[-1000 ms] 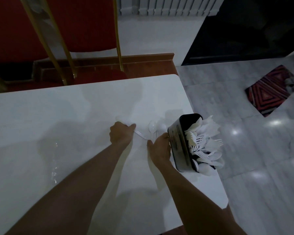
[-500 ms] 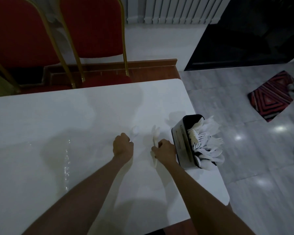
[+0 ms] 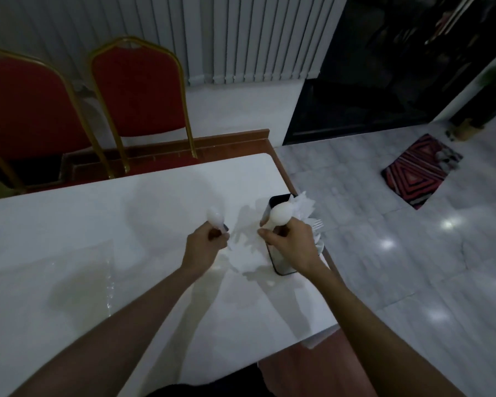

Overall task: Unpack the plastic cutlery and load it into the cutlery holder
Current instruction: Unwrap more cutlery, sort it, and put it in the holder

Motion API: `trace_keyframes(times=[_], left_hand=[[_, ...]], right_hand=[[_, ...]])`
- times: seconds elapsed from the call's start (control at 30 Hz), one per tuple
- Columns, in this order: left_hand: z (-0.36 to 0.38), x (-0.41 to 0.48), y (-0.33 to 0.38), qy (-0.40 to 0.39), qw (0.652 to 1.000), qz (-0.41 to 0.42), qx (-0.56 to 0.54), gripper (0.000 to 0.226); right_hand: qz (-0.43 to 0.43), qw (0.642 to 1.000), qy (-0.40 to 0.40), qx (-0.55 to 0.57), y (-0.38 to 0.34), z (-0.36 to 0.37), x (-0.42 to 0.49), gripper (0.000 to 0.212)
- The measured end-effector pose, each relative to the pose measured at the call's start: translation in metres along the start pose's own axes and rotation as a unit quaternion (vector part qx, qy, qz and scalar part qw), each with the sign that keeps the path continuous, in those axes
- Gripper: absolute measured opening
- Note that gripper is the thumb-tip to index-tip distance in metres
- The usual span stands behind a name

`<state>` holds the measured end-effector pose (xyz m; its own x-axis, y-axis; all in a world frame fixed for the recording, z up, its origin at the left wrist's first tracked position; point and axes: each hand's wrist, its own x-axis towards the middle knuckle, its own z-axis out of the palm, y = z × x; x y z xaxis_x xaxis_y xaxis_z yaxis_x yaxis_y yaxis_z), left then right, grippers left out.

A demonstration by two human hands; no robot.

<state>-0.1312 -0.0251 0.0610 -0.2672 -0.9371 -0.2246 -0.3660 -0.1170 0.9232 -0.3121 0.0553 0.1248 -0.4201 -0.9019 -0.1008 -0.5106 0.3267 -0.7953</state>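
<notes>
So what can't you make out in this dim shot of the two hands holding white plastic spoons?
Head view:
Handle of the white plastic spoon in the left hand: hidden in the fist.
Handle of the other white spoon: covered by the right hand.
Contents of the black rectangular cutlery holder: mostly behind that hand; uncountable.
Crumpled clear wrapper: blurred; whether anything remains inside is unclear.

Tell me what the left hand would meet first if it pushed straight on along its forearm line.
Likely the crumpled clear plastic wrapper just beyond the left hand, which holds a white plastic spoon; behind it stands the black rectangular cutlery holder. Depth is unclear; it might pass above.
</notes>
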Motion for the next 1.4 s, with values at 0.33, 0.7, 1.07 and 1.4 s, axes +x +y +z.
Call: trace_keyframes(times=[0.33,0.7,1.07,1.4], left_hand=[[0.078,-0.016,0.056,-0.041,0.994,0.029,-0.095,0.013],[0.111,-0.030,0.050,-0.117,0.977,0.146,0.102,0.011],[0.113,-0.023,0.043,-0.097,0.965,0.169,0.174,0.015],[0.105,-0.025,0.039,-0.079,0.969,0.173,0.157,0.028]], right_hand=[[-0.010,1.000,0.027,0.004,0.043,-0.086,-0.010,0.012],[-0.098,0.983,-0.084,-0.129,0.061,-0.104,0.010,0.008],[-0.144,0.978,-0.124,-0.087,0.071,-0.097,0.010,0.030],[-0.224,0.964,-0.021,-0.142,0.094,-0.075,-0.001,0.017]])
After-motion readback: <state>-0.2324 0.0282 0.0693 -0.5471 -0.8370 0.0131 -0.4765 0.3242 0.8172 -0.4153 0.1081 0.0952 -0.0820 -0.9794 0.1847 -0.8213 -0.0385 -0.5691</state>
